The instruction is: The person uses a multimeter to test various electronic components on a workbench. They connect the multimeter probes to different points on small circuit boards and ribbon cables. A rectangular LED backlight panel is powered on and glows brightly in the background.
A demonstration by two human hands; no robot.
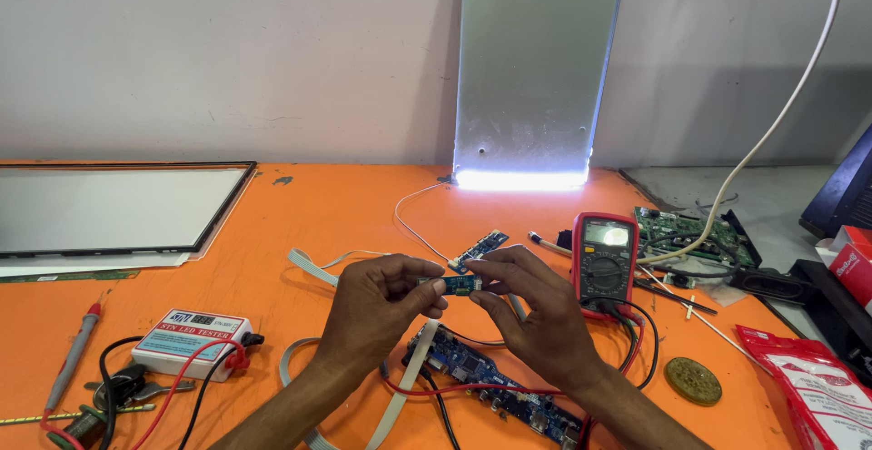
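Small circuit board (459, 284) pinched over cluttered orange table (327, 214), grey wall (227, 50) behind.

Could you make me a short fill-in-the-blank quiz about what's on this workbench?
1. Both hands, left hand and right hand, pinch a small ____ circuit board between their fingertips.
2. The multimeter right of the hands has a ____ casing.
3. The tabletop is coloured ____.
4. The lit panel stands leaning against the ____.

Missing words: blue; red; orange; wall
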